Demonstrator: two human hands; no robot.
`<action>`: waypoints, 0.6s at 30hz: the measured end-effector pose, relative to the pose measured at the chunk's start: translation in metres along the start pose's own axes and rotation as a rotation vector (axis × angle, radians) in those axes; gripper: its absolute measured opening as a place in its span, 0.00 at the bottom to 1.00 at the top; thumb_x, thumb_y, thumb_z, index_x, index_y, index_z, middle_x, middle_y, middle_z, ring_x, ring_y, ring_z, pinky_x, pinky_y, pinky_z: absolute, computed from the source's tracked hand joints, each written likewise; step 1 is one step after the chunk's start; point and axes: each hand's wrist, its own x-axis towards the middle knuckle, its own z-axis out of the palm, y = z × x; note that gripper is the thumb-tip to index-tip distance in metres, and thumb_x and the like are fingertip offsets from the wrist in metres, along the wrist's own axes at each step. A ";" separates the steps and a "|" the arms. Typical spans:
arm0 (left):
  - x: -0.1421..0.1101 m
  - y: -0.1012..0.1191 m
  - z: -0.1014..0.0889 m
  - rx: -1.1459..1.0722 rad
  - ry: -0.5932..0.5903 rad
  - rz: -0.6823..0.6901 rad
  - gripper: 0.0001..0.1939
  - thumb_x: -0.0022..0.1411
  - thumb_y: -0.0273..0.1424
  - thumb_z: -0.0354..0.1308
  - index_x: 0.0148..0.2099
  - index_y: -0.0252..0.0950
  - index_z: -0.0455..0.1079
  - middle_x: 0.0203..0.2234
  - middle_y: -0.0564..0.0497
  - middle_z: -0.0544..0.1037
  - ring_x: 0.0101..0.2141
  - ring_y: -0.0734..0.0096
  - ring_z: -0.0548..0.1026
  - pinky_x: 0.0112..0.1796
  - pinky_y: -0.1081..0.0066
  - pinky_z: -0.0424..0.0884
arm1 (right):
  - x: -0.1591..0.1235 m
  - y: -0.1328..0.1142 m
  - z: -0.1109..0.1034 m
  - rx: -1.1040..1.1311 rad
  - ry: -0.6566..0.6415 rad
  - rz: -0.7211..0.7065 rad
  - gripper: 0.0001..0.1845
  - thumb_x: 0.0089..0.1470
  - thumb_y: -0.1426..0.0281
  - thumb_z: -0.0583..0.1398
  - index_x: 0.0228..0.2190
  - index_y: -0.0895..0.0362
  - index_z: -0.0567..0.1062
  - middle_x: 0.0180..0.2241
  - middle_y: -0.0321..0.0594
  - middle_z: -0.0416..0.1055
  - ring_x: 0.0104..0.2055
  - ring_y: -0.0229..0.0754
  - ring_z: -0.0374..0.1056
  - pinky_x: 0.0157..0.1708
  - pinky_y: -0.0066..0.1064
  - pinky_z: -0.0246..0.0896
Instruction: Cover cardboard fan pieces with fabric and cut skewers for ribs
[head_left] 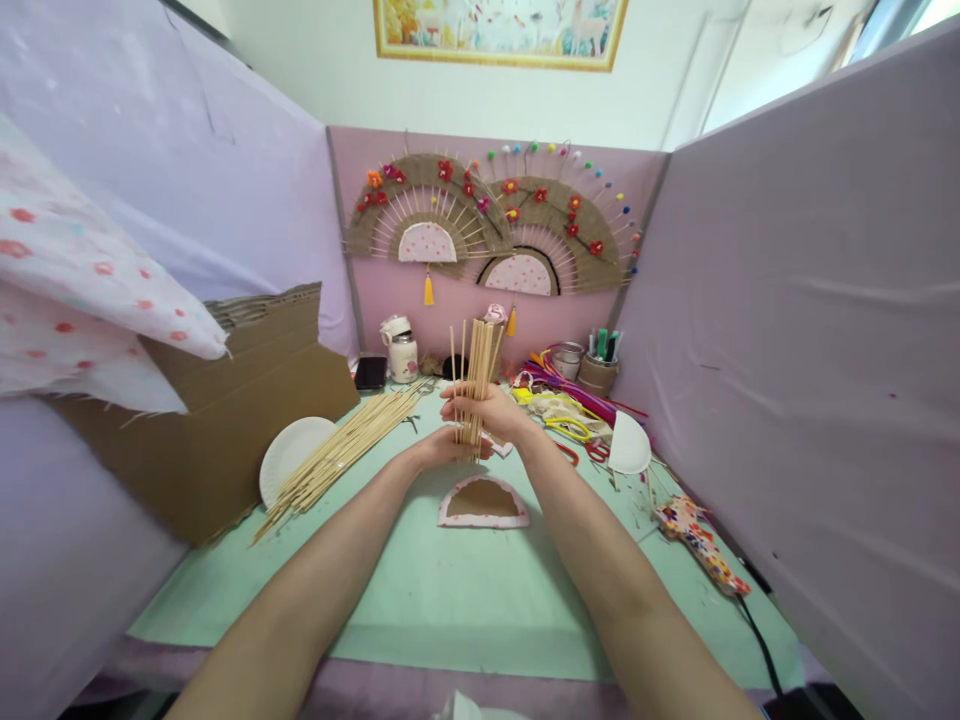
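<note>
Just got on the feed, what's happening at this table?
A person's right hand grips a bundle of thin sticks upright, with the left hand at its lower end. Just in front lies a half-round cardboard piece edged in spotted fabric. More sticks lie to the left, partly over a white plate. Two decorated fans hang behind.

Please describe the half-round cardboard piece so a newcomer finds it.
On the pale green tablecloth, look between the left forearm and right forearm. There lies a brown cardboard half-circle with a red-spotted white fabric border. The half-disc farther right is plain white.
</note>
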 end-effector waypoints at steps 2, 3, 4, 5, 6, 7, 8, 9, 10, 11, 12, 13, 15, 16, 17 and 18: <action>0.000 0.003 0.002 -0.016 -0.011 0.008 0.24 0.44 0.41 0.70 0.41 0.31 0.77 0.39 0.37 0.80 0.43 0.52 0.77 0.48 0.55 0.68 | 0.001 0.002 0.000 -0.027 0.014 -0.018 0.15 0.44 0.61 0.67 0.32 0.58 0.77 0.25 0.36 0.74 0.29 0.36 0.70 0.34 0.28 0.64; 0.000 0.005 0.004 -0.040 -0.018 0.032 0.24 0.44 0.40 0.71 0.41 0.31 0.77 0.39 0.38 0.80 0.43 0.53 0.77 0.48 0.56 0.68 | 0.002 0.003 -0.001 -0.035 0.018 -0.026 0.14 0.45 0.61 0.67 0.31 0.58 0.76 0.24 0.35 0.72 0.28 0.35 0.68 0.31 0.27 0.63; 0.001 0.006 0.006 -0.069 -0.019 0.069 0.23 0.44 0.39 0.71 0.41 0.31 0.76 0.38 0.38 0.80 0.43 0.54 0.77 0.48 0.56 0.68 | 0.002 0.003 -0.001 -0.037 0.020 -0.029 0.14 0.44 0.60 0.67 0.30 0.58 0.76 0.23 0.34 0.71 0.26 0.34 0.67 0.30 0.26 0.63; 0.001 0.008 0.009 -0.100 -0.010 0.112 0.23 0.44 0.39 0.71 0.41 0.30 0.76 0.37 0.39 0.80 0.42 0.54 0.77 0.48 0.56 0.68 | 0.003 0.004 -0.001 -0.034 0.020 -0.026 0.15 0.44 0.60 0.67 0.30 0.57 0.75 0.23 0.33 0.70 0.26 0.34 0.66 0.28 0.26 0.62; 0.002 0.009 0.011 -0.129 0.003 0.149 0.22 0.45 0.40 0.70 0.40 0.30 0.76 0.36 0.39 0.80 0.41 0.54 0.77 0.48 0.56 0.68 | 0.003 0.005 -0.001 -0.029 0.019 -0.022 0.15 0.44 0.59 0.66 0.30 0.57 0.75 0.23 0.33 0.70 0.25 0.34 0.66 0.28 0.26 0.62; 0.003 0.010 0.013 -0.153 0.014 0.176 0.22 0.46 0.41 0.69 0.39 0.29 0.76 0.35 0.39 0.80 0.40 0.54 0.77 0.47 0.56 0.69 | 0.003 0.005 -0.001 -0.026 0.018 -0.016 0.15 0.44 0.59 0.66 0.30 0.57 0.74 0.23 0.33 0.69 0.25 0.34 0.66 0.28 0.26 0.62; 0.003 0.011 0.015 -0.169 0.021 0.190 0.22 0.46 0.42 0.69 0.37 0.29 0.76 0.33 0.39 0.80 0.39 0.54 0.78 0.47 0.56 0.69 | 0.002 0.005 -0.001 -0.027 0.017 -0.010 0.15 0.45 0.59 0.66 0.30 0.57 0.74 0.23 0.33 0.70 0.25 0.34 0.66 0.28 0.27 0.63; 0.004 0.012 0.017 -0.175 0.024 0.193 0.22 0.47 0.43 0.68 0.36 0.28 0.76 0.32 0.39 0.80 0.38 0.54 0.78 0.46 0.56 0.69 | 0.002 0.004 0.000 -0.033 0.017 -0.007 0.14 0.45 0.59 0.66 0.30 0.57 0.74 0.24 0.33 0.70 0.25 0.34 0.67 0.28 0.27 0.63; 0.004 0.012 0.018 -0.173 0.025 0.192 0.22 0.47 0.43 0.68 0.35 0.28 0.75 0.30 0.39 0.80 0.37 0.55 0.78 0.45 0.57 0.70 | 0.001 0.003 0.000 -0.038 0.020 -0.005 0.14 0.45 0.60 0.66 0.30 0.57 0.74 0.25 0.34 0.71 0.26 0.35 0.67 0.29 0.27 0.64; 0.004 0.013 0.018 -0.166 0.025 0.188 0.22 0.48 0.44 0.67 0.34 0.28 0.75 0.30 0.39 0.80 0.36 0.56 0.78 0.45 0.57 0.70 | 0.000 0.002 0.000 -0.038 0.026 -0.007 0.15 0.45 0.60 0.66 0.31 0.57 0.74 0.26 0.35 0.72 0.28 0.36 0.68 0.31 0.28 0.64; 0.004 0.013 0.019 -0.158 0.029 0.185 0.22 0.48 0.44 0.67 0.34 0.28 0.75 0.30 0.39 0.80 0.36 0.56 0.78 0.44 0.58 0.70 | -0.001 0.000 0.000 -0.032 0.034 -0.013 0.15 0.44 0.61 0.67 0.33 0.57 0.75 0.28 0.36 0.73 0.30 0.37 0.69 0.33 0.29 0.65; 0.003 0.013 0.019 -0.150 0.035 0.180 0.21 0.49 0.44 0.66 0.34 0.28 0.75 0.30 0.39 0.80 0.35 0.57 0.78 0.44 0.58 0.70 | -0.002 -0.003 0.001 -0.022 0.040 -0.025 0.16 0.43 0.62 0.68 0.34 0.57 0.74 0.30 0.38 0.74 0.32 0.38 0.70 0.35 0.31 0.65; 0.002 0.012 0.018 -0.140 0.045 0.166 0.21 0.50 0.44 0.65 0.34 0.29 0.74 0.31 0.40 0.80 0.35 0.59 0.78 0.44 0.59 0.70 | -0.003 -0.007 0.001 -0.008 0.054 -0.062 0.19 0.42 0.63 0.68 0.37 0.56 0.74 0.33 0.40 0.75 0.35 0.39 0.70 0.38 0.33 0.65; 0.002 0.012 0.019 -0.137 0.048 0.159 0.21 0.50 0.45 0.65 0.34 0.29 0.73 0.30 0.40 0.80 0.34 0.59 0.77 0.44 0.60 0.70 | -0.002 -0.009 0.002 -0.012 0.062 -0.086 0.19 0.43 0.62 0.68 0.37 0.56 0.74 0.33 0.39 0.75 0.34 0.38 0.70 0.38 0.33 0.65; 0.001 0.011 0.019 -0.135 0.051 0.154 0.21 0.50 0.45 0.65 0.33 0.29 0.73 0.30 0.41 0.80 0.34 0.60 0.77 0.43 0.61 0.69 | -0.002 -0.010 0.003 -0.027 0.073 -0.110 0.18 0.44 0.61 0.67 0.36 0.56 0.74 0.31 0.38 0.74 0.32 0.36 0.68 0.37 0.32 0.64; 0.001 0.010 0.020 -0.135 0.054 0.153 0.21 0.50 0.46 0.65 0.33 0.30 0.72 0.29 0.41 0.80 0.34 0.61 0.77 0.43 0.61 0.69 | -0.001 -0.010 0.003 -0.044 0.089 -0.132 0.17 0.45 0.60 0.67 0.35 0.56 0.75 0.28 0.35 0.72 0.29 0.35 0.66 0.36 0.31 0.63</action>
